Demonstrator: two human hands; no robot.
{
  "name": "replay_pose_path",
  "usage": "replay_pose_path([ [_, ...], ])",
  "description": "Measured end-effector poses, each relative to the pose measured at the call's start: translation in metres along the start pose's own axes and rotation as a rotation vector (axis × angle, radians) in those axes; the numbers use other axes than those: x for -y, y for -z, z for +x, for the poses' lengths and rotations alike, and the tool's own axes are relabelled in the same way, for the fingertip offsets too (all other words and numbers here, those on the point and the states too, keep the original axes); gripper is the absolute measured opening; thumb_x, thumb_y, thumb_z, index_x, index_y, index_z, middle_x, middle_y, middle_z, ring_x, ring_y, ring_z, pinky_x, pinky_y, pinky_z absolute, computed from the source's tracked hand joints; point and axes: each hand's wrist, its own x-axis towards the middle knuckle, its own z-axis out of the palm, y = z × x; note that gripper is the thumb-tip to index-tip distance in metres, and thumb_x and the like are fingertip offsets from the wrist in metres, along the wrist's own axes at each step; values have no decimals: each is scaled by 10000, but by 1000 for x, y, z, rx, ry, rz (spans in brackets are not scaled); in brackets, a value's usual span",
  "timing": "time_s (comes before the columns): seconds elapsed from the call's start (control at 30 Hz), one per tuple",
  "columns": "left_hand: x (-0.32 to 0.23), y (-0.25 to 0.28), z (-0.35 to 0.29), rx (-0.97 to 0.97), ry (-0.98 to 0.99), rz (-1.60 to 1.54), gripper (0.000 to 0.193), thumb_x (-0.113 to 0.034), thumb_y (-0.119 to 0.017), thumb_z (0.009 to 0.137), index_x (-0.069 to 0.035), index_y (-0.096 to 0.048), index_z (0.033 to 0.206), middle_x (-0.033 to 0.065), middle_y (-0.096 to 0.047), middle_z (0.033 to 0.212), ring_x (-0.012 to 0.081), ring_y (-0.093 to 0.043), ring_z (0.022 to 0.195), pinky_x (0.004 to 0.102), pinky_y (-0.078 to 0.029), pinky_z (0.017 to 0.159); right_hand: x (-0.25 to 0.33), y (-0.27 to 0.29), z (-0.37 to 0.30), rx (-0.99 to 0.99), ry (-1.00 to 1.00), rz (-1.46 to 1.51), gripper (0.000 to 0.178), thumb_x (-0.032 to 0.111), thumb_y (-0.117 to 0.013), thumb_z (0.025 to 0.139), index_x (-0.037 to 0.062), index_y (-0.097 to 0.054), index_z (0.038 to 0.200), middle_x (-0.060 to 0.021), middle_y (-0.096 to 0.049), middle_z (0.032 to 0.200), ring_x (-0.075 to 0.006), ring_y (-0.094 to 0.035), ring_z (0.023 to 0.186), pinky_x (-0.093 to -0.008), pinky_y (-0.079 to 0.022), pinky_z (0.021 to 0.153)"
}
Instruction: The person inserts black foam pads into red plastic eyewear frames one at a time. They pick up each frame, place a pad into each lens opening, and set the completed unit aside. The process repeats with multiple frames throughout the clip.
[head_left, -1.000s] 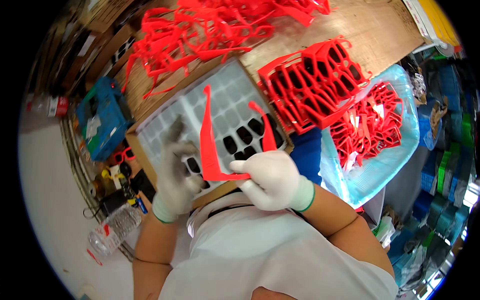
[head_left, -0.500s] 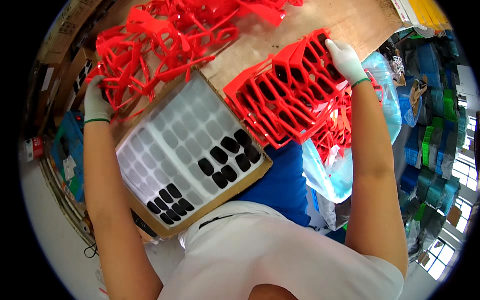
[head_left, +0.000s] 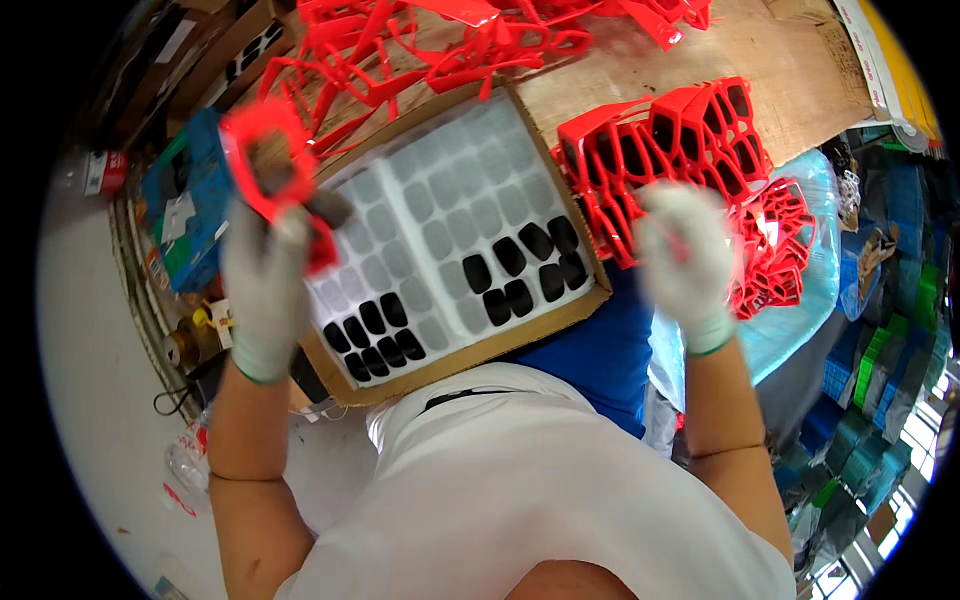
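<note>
- Beside the carton's left edge, the person's left hand [head_left: 265,285] has its fingers closed on a red sunglasses frame [head_left: 302,170]; one eye opening looks see-through, but blur hides whether any lens is in it.
- Right hand [head_left: 688,255]: loosely curled in front of the red sunglasses stack [head_left: 660,150], blurred; whether it grips anything cannot be told.
- Done, as far as shows: the stacked pairs carry dark lenses.
- Left: dark lenses [head_left: 510,256] in short rows along the near end of both halves of the carton [head_left: 470,345]; the other pockets show pale grey. Red frames [head_left: 495,35] lie tangled on the far side, seemingly without lenses.
- Edges and room: the carton's far rim meets the tangle, its right side runs close to the stack, and a blue case [head_left: 190,205] crowds the left. Bare wooden tabletop [head_left: 790,90] shows beyond the stack; a blue plastic bag [head_left: 825,240] bounds the right.
</note>
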Motion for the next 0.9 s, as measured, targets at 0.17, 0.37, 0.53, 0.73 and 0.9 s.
replay_pose_path([
  [0.17, -13, -42, -89, 116, 218, -293, 338, -201, -498, 1050, 34, -484, 1293, 160, -693, 1034, 203, -667, 899, 345, -531, 839, 78, -110, -33, 585, -16, -21, 178, 122, -642, 802, 56, -610, 963, -129, -609, 953, -333, -631, 894, -430, -535, 742],
  [0.37, -22, -43, -141, 98, 319, -451, 303, -102, -461, 1029, 61, -471, 1284, 126, -645, 905, 164, -610, 828, 324, -518, 758, 88, -139, -32, 705, -268, -237, 273, 146, -706, 785, 44, -586, 1008, -156, -588, 1089, -348, -607, 1067, -451, -537, 823],
  [0.53, -17, -33, -152, -17, 366, -259, 299, -126, -460, 1035, 53, -479, 1274, 111, -657, 863, 150, -632, 741, 304, -532, 689, 118, -87, -22, 670, -260, 343, 172, 49, -652, 851, 9, -608, 1012, -131, -671, 883, -274, -685, 793, -353, -543, 729],
  [0.73, -20, -40, -164, 210, 318, -202, 293, -151, -466, 1025, 42, -495, 1245, 88, -639, 896, 128, -619, 784, 295, -528, 726, 170, -56, -45, 247, -233, 816, 190, -59, -703, 840, -10, -627, 1008, -79, -674, 928, -102, -646, 764, -248, -517, 687],
  [0.9, -19, -47, -165, 126, 249, -183, 255, -184, -470, 1037, 38, -521, 1150, 90, -646, 757, 150, -632, 677, 311, -518, 665, 184, -47, -36, 231, -38, 619, 202, -2, -704, 835, -2, -670, 1035, -119, -673, 933, -207, -684, 741, -310, -550, 684],
])
